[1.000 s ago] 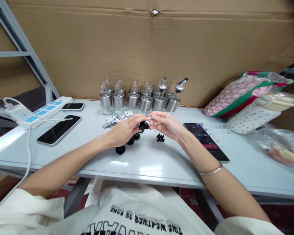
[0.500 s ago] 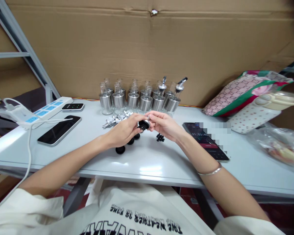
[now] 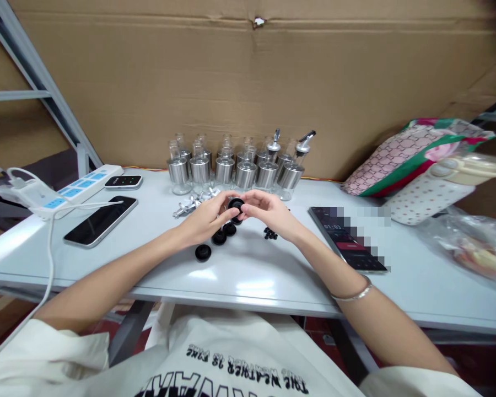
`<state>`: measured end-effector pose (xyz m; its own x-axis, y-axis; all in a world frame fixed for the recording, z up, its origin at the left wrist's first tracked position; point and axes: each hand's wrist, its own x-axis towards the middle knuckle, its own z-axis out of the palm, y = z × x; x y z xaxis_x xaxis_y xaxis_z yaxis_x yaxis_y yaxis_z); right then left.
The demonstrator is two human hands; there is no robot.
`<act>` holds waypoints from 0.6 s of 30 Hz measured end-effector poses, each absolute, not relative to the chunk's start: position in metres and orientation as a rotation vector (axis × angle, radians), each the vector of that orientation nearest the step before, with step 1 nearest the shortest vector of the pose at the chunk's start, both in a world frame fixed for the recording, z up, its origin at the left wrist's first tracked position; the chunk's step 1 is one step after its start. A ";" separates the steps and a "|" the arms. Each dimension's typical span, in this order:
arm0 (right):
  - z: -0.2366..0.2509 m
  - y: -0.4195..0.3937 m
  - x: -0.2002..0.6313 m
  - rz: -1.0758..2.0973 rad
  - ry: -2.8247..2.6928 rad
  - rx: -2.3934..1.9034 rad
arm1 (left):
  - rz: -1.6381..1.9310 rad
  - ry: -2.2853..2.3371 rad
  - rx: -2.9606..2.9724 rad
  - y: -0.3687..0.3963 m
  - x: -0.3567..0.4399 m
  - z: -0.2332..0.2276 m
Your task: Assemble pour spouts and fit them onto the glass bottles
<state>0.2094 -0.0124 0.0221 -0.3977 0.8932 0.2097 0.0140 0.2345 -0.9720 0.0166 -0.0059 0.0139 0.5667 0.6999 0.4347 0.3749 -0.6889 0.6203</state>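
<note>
The held piece (image 3: 236,206) is black, the bottles (image 3: 245,175) clear and silver, the flask (image 3: 427,197) white with dots.

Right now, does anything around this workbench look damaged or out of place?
Yes: the cardboard backing has a ragged hole near the view's top centre. It looks odd because the edges are torn and something pale shows through. Nothing appears spilled.

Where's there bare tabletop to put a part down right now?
Bare table: in front of the small black pieces; between the left phone and the silver parts; between the bottles and the pink bag. Crowded: around the left hand, with round black parts close by, and among the bottles behind.
</note>
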 end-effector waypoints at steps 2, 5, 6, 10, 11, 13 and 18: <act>0.022 -0.012 0.210 1.281 -1.645 -0.858 | 0.935 0.829 2.337 -0.006 0.015 0.014; 0.023 -0.012 0.210 1.266 -1.654 -0.862 | 0.925 0.820 2.357 -0.006 0.014 0.015; 0.023 -0.013 0.210 1.260 -1.658 -0.865 | 0.923 0.830 2.359 -0.006 0.014 0.015; 0.023 -0.014 0.209 1.239 -1.658 -0.874 | 0.918 0.882 2.331 -0.008 0.015 0.017; 0.023 -0.014 0.209 1.242 -1.657 -0.872 | 0.919 0.893 2.325 -0.008 0.015 0.018; 0.023 -0.014 0.209 1.261 -1.656 -0.858 | 0.911 0.900 2.311 -0.008 0.015 0.018; 0.020 -0.012 0.209 1.281 -1.658 -0.852 | 0.864 0.820 2.242 -0.009 0.014 0.017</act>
